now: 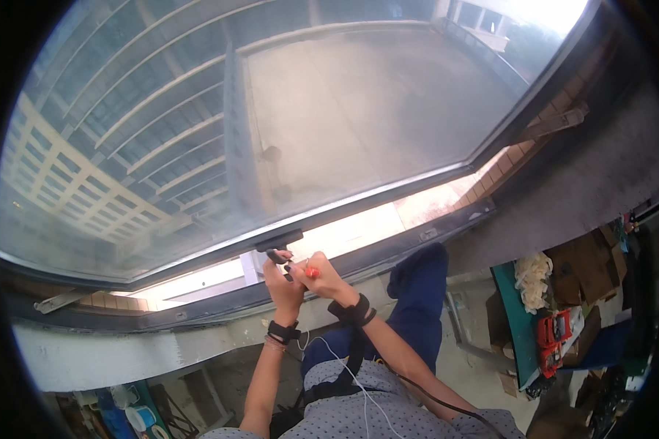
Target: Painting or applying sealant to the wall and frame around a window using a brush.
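Observation:
An outward-tilted window sash [388,189] stands before me, with a black window handle [276,256] at its lower edge. My left hand [282,284] is closed around this handle, its fingers bent. Close beside it, touching or almost touching, my right hand [327,279] is a fist around a small red-handled tool [313,273]. Only the red end of the tool shows plainly; its far end is hidden among my fingers. Black straps [284,331] circle both wrists.
The window frame [220,311] and its sill run below the open gap. Metal stays [556,123] join sash and frame. At right, a green-topped table [509,307] holds cardboard and red items [554,329]. A white cable [355,377] hangs over my shirt.

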{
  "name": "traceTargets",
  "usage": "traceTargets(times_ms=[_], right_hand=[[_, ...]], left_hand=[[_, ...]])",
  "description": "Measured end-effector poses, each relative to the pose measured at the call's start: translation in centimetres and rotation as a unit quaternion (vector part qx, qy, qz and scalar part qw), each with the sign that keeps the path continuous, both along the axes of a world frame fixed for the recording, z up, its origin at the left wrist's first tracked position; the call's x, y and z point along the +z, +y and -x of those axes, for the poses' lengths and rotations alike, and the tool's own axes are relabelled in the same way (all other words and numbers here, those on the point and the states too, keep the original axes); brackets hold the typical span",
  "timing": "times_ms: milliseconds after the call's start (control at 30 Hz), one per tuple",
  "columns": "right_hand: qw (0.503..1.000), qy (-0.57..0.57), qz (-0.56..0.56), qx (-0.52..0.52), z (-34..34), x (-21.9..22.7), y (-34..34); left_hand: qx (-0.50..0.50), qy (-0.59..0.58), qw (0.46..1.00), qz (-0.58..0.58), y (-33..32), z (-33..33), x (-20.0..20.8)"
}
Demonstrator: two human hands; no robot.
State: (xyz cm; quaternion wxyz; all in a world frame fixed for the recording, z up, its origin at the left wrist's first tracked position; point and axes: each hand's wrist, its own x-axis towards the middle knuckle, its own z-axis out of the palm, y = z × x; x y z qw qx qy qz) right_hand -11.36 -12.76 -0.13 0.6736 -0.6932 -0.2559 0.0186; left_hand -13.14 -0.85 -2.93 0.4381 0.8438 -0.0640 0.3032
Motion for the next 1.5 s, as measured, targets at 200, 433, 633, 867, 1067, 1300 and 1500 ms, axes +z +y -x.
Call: traceTargets(times_ms=[200, 433, 633, 867, 1067, 1300, 1500], right_hand=[[0.947, 0.105, -0.299, -0.044, 0.3, -1.3, -2.6], [0.961, 0.174, -0.202, -0.076, -3.4, -2.9, -14.9], [0.948, 0.169, -0.256, -0.085, -3.4, -1.4, -17.0], [0.962, 0.138, -0.157, -0.175, -2.6, -1.2, -15.9], [0.951, 0.168, -0.227, -0.129, -2.9, -0.7, -16.5], [0.947, 0.169, -0.244, -0.122, -2.9, -1.0, -17.0], [0.949, 0.16, -0.249, -0.112, -3.0, -0.4, -16.5]], left_hand=[[0.027, -0.005, 0.998, -0.063, -0.3, -0.2, -0.8], [0.023, -0.029, 0.999, -0.004, -0.6, 0.0, 0.6], [0.02, -0.017, 1.0, 0.015, -0.5, -0.1, 1.1], [0.017, -0.019, 1.0, 0.01, -0.6, -0.2, 0.7], [0.026, -0.027, 0.999, 0.003, -0.5, -0.3, 0.4], [0.015, -0.019, 1.0, 0.015, -0.6, -0.2, 0.4], [0.007, -0.034, 0.999, 0.018, -0.4, -0.1, 0.7]])
